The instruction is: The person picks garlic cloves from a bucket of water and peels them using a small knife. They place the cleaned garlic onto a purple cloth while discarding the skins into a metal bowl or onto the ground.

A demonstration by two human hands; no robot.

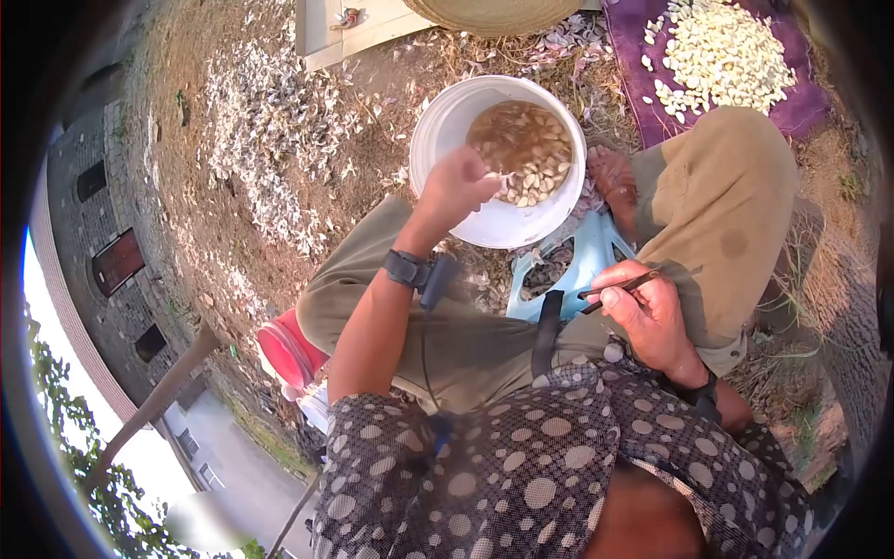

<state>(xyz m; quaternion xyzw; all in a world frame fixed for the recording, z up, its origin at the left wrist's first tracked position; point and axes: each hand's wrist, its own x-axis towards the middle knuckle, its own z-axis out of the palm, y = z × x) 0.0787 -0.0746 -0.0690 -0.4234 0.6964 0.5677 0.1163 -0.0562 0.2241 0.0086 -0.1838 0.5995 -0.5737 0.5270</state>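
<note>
My left hand (458, 193) is closed over the near left part of a white bucket (432, 126). Its fingertips pinch a small pale pinkish piece, seemingly a garlic clove (504, 179). Brownish water (510, 126) fills part of the bucket, with many garlic cloves (535, 182) lying in it. In front of my right thigh, my right hand (649, 312) grips a slim dark tool that looks like a small knife (626, 287). Its exact shape is partly hidden by the fingers. A light blue plastic stool (585, 253) stands below the bucket, between my legs.
Pale peeled cloves (722, 56) are heaped on a purple cloth (644, 116) at the upper right. Garlic skins (270, 140) litter the ground at left. A woven round tray (503, 14) lies beyond the bucket. A red bucket (287, 354) sits beside my left knee.
</note>
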